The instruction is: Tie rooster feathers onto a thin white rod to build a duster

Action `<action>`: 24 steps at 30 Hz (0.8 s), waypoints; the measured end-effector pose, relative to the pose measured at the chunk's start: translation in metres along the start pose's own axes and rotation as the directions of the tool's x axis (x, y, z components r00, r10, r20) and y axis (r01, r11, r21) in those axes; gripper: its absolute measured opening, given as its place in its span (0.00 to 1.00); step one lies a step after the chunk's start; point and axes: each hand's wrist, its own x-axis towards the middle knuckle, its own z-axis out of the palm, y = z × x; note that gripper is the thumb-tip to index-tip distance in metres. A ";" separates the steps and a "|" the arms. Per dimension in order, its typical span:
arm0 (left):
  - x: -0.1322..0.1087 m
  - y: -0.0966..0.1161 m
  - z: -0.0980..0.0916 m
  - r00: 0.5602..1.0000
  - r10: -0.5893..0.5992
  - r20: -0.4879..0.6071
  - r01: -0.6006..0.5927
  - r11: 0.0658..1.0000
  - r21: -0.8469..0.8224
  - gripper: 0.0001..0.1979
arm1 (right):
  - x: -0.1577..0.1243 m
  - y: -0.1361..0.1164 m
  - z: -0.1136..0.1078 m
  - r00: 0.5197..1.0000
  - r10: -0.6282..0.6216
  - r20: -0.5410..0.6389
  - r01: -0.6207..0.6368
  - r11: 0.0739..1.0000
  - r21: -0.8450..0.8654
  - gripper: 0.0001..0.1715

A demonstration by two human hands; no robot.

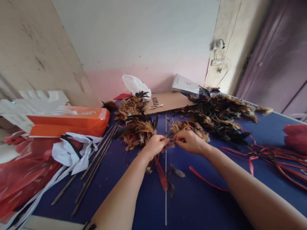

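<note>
Leftmost, an orange box [64,123] and thin sticks [96,159] lie on the blue table [203,204]. Mid-table, the left hand [155,145] has its grip pinched on a red ribbon [161,174]. Just beside it, the right hand [190,141] pinches a feather bunch [184,126].

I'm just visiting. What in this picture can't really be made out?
Head view:
What the left hand and right hand pinch between them: their curled fingers hide it.
Top end of the red strip: hidden under the left hand.
Red object at the right: cut off by the frame edge.
Print on the cardboard: too small and tilted to read.
</note>
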 end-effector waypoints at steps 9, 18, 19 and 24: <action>0.002 -0.004 0.006 0.994 -0.040 0.102 0.089 0.836 -0.542 0.16 | 0.000 -0.011 0.002 0.998 -0.020 0.068 0.020 1.000 0.005 0.09; 0.003 -0.008 0.015 0.991 -0.046 0.127 0.110 0.818 -0.564 0.12 | -0.002 0.001 0.000 0.981 0.122 0.150 -0.163 0.941 0.296 0.10; 0.002 -0.008 0.015 0.990 -0.031 0.138 0.104 0.825 -0.555 0.12 | -0.002 0.002 -0.001 0.975 0.140 0.172 -0.193 0.918 0.347 0.11; -0.001 -0.005 0.015 0.988 -0.001 0.157 0.084 0.851 -0.519 0.11 | -0.003 0.004 -0.003 0.955 0.204 0.214 -0.292 0.770 0.568 0.09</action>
